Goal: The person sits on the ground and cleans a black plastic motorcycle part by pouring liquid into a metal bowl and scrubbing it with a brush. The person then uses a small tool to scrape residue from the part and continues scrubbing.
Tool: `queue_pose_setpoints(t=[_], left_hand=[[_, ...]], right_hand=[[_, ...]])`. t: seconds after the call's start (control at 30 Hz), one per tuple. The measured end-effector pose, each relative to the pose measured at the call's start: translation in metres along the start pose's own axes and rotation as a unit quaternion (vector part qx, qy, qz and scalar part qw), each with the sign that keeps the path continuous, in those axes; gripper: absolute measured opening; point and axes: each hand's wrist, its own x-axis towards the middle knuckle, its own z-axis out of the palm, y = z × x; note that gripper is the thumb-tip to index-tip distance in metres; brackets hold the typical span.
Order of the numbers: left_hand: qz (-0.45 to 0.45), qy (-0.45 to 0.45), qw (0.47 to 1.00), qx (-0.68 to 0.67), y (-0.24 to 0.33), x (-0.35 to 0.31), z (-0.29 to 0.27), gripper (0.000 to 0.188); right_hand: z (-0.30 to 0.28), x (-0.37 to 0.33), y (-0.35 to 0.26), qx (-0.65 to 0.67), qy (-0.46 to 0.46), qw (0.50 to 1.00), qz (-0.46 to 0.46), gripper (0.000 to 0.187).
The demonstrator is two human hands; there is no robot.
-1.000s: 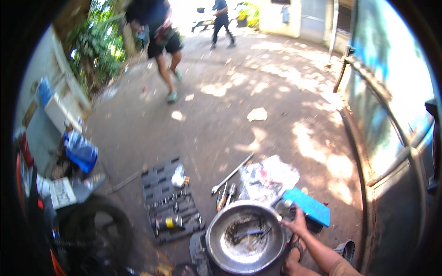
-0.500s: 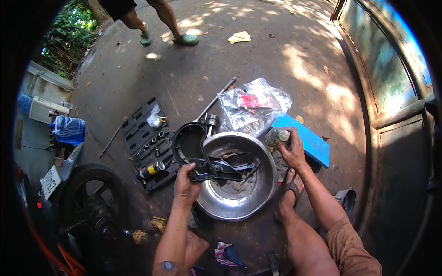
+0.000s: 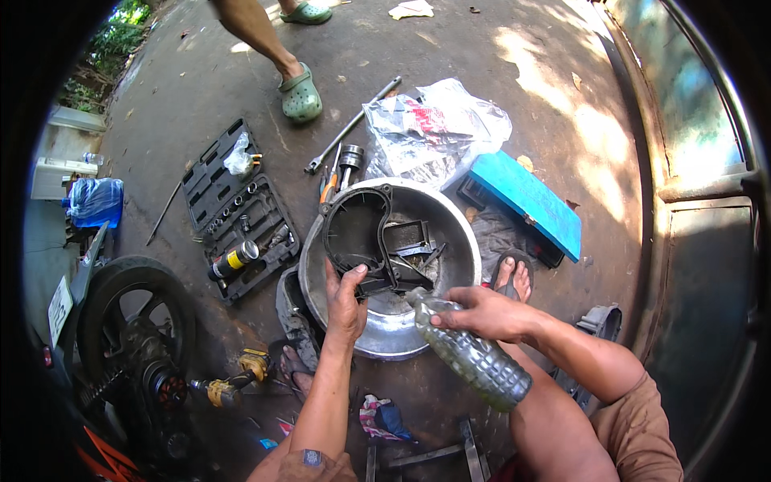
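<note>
My left hand [image 3: 345,304] grips the lower edge of a black plastic cover [image 3: 385,241] with a round opening, held over a metal basin [image 3: 459,241]. My right hand [image 3: 490,313] is wrapped round the neck end of a ribbed, clear plastic bottle [image 3: 480,355] with greenish-grey contents. The bottle lies tilted, its neck toward the basin and its base near my right knee. Dark flat parts [image 3: 408,238] and some grit are in the basin, partly hidden behind the cover.
An open socket set case [image 3: 241,209] with a spray can [image 3: 234,260] lies left. Beyond the basin are a long bar [image 3: 353,124] and plastic bags [image 3: 438,128]. A blue toolbox [image 3: 526,201] stands right; a power drill [image 3: 233,377] and motorcycle wheel [image 3: 136,321] lower left. Someone's green clog [image 3: 301,95] is ahead.
My right hand has brought the bottle nearer and tipped it from beside the toolbox to the basin's near rim. The cover has moved over the basin. The other person has stepped closer.
</note>
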Motion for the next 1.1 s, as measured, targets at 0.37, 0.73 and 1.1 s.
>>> queue_pose_setpoints(t=[0.37, 0.73, 1.1], left_hand=[[0.049, -0.003, 0.996, 0.07, -0.011, 0.003, 0.001, 0.063], [0.065, 0.016, 0.988, 0.141, -0.008, -0.004, -0.006, 0.062], [0.004, 0.026, 0.987, 0.159, -0.013, -0.011, -0.016, 0.078]], right_hand=[[-0.002, 0.016, -0.021, -0.082, 0.083, 0.993, -0.007, 0.065], [-0.01, 0.021, -0.037, -0.23, 0.046, 0.967, -0.094, 0.058], [-0.018, 0.034, -0.073, -0.345, 0.053, 0.927, -0.137, 0.05]])
